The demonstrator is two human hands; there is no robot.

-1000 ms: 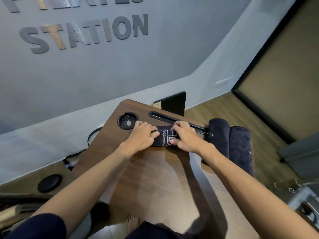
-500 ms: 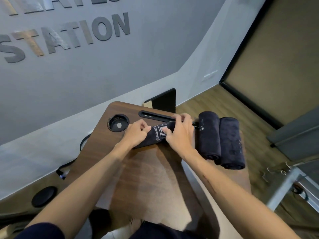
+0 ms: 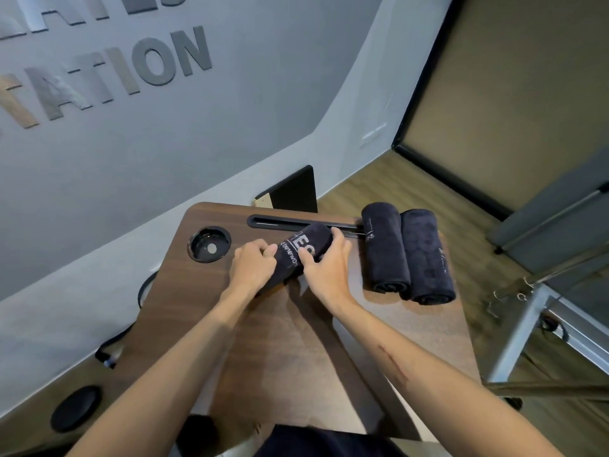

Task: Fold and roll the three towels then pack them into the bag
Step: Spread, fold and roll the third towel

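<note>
A rolled dark towel with white lettering [image 3: 301,250] lies slanted on the brown wooden table [image 3: 296,341], near its far edge. My left hand [image 3: 252,267] grips the roll's near left end. My right hand [image 3: 326,263] is wrapped over its right side. Two more rolled dark towels, the first [image 3: 384,247] and the second [image 3: 426,255], lie side by side and touching at the table's right edge, apart from my hands. No bag is in view.
A round black cup holder [image 3: 209,244] is sunk into the table's far left, and a long black slot [image 3: 283,222] runs along the far edge. A black panel [image 3: 295,192] stands behind the table. A metal frame [image 3: 534,311] stands to the right.
The third towel roll has turned from lying crosswise to slanting with its far end toward the slot. Both hands kept their hold and shifted with it.
</note>
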